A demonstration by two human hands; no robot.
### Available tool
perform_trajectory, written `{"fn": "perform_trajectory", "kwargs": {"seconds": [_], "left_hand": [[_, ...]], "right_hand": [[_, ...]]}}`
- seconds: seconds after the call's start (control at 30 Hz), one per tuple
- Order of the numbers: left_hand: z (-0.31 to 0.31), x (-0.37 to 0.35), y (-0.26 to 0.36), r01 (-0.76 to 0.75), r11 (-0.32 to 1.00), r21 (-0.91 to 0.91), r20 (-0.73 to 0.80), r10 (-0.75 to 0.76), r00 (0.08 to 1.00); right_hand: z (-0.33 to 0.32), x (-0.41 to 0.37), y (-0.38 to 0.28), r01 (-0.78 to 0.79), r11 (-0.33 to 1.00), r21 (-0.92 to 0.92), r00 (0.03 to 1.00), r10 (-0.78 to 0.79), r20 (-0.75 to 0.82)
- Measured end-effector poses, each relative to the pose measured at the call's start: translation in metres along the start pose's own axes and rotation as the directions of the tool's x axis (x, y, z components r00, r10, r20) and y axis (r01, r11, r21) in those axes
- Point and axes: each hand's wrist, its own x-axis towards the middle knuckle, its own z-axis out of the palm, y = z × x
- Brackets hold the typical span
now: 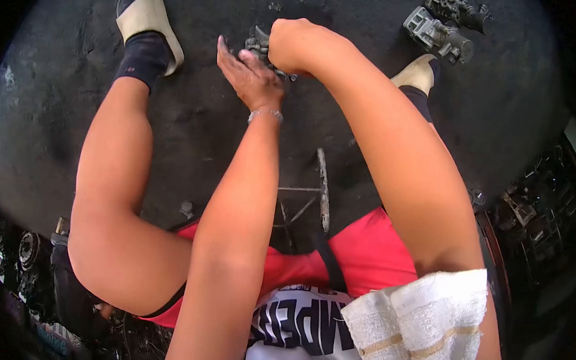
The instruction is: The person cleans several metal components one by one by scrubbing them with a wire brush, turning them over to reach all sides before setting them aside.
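My left hand (254, 82), with a bracelet at the wrist, has its fingers stretched out beside a small grey metal part (257, 44). This part looks like a machine casting and is mostly covered by my hands. It seems to touch the left palm, though the contact is hidden. My right hand (293, 45) is curled into a fist against the part's right side. Its fingers face away, so what they grip does not show.
Two grey metal castings (439, 34) lie on the dark floor at upper right. A metal rod frame (323, 189) stands between my legs. Dark machine parts (530, 208) crowd the right edge, and others (30, 250) the lower left. A white towel (424, 327) hangs by my right arm.
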Motion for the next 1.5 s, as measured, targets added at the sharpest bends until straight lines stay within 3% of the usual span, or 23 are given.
{"fn": "perform_trajectory", "kwargs": {"seconds": [0.13,0.23,0.3,0.4,0.43,0.5,0.53,0.63,0.67,0.7,0.77,0.83,0.9,0.97,1.03,1.1,1.13,1.23,1.27,1.3,1.37,1.4,1.5], "left_hand": [[0.003,0.002,0.008,0.007,0.998,-0.061,-0.046,-0.010,0.999],[0.007,0.003,0.005,-0.048,0.996,-0.077,-0.086,0.042,0.995],[0.003,0.004,0.004,-0.043,0.998,-0.053,-0.074,0.039,0.996],[0.010,0.005,0.007,0.077,0.977,-0.201,-0.125,-0.104,0.987],[0.011,0.000,0.006,0.167,0.954,-0.248,-0.116,-0.200,0.973],[0.012,0.000,0.000,0.024,0.994,-0.103,-0.216,-0.046,0.975],[0.010,-0.002,0.002,0.049,0.988,-0.149,-0.197,-0.078,0.977],[0.011,0.001,0.004,0.059,0.985,-0.161,-0.191,-0.089,0.978],[0.009,0.003,0.003,0.061,0.992,-0.110,-0.204,-0.082,0.976],[0.010,0.007,0.003,0.037,0.992,-0.117,-0.231,-0.064,0.971],[0.013,0.000,0.011,0.131,0.985,-0.114,-0.219,-0.154,0.964],[0.015,0.002,0.011,0.123,0.988,-0.090,-0.231,-0.141,0.963],[0.014,0.000,0.012,0.031,0.999,-0.023,-0.117,-0.033,0.993],[0.025,0.014,0.016,-0.031,0.999,-0.018,-0.106,0.029,0.994],[0.018,0.007,0.009,-0.067,0.996,0.053,-0.060,0.070,0.996],[0.003,-0.011,0.005,-0.037,0.992,0.117,-0.002,0.038,0.999],[0.010,-0.002,0.008,-0.029,0.990,0.136,-0.011,0.031,0.999],[0.017,0.007,0.013,-0.068,0.985,0.160,-0.012,0.070,0.997],[0.015,0.007,0.014,-0.068,0.979,0.195,0.011,0.067,0.998],[0.017,0.007,0.015,-0.067,0.972,0.224,0.032,0.062,0.998],[0.019,0.008,0.015,-0.091,0.965,0.247,0.044,0.083,0.996],[0.018,0.009,0.017,-0.111,0.960,0.256,0.054,0.100,0.993],[0.016,0.010,0.013,-0.159,0.958,0.238,0.079,0.144,0.986]], "right_hand": [[0.011,-0.035,0.026,0.163,0.986,0.039,0.972,-0.154,-0.179],[0.021,-0.038,0.019,0.092,0.995,0.026,0.955,-0.081,-0.286],[0.009,-0.031,0.006,0.132,0.991,0.010,0.973,-0.128,-0.192],[-0.010,-0.025,-0.008,0.082,0.993,-0.084,0.997,-0.082,-0.001],[-0.008,-0.034,-0.002,0.076,0.993,-0.088,0.997,-0.076,0.001],[0.004,-0.045,0.013,0.106,0.990,-0.094,0.972,-0.123,-0.199],[0.015,-0.039,0.020,0.123,0.988,-0.095,0.957,-0.144,-0.252],[0.018,-0.008,0.006,0.100,0.995,-0.021,0.968,-0.102,-0.230],[0.003,-0.010,-0.005,-0.011,1.000,-0.003,0.998,0.011,-0.060],[0.002,-0.013,-0.006,0.009,1.000,-0.013,0.996,-0.010,-0.087],[0.013,-0.030,0.007,0.159,0.984,-0.077,0.937,-0.175,-0.303],[0.014,-0.064,0.035,0.151,0.987,-0.054,0.926,-0.161,-0.341],[0.019,-0.081,0.059,0.133,0.986,0.101,0.938,-0.093,-0.333],[0.014,-0.127,0.068,0.219,0.974,0.052,0.865,-0.170,-0.471],[-0.002,-0.167,0.074,0.152,0.967,0.206,0.907,-0.053,-0.419],[0.006,-0.174,0.094,0.140,0.945,0.296,0.804,0.066,-0.591],[0.009,-0.164,0.110,0.133,0.914,0.383,0.836,0.105,-0.539],[0.053,-0.100,0.156,0.164,0.855,0.492,0.786,0.188,-0.589],[0.069,-0.072,0.168,0.189,0.848,0.495,0.807,0.153,-0.570],[0.087,-0.040,0.172,0.156,0.756,0.636,0.890,0.172,-0.423],[0.114,0.000,0.156,0.270,0.666,0.695,0.907,0.067,-0.417],[0.127,0.017,0.142,0.375,0.658,0.653,0.854,0.028,-0.519],[0.111,0.040,0.107,0.436,0.594,0.675,0.846,-0.016,-0.533]]}}
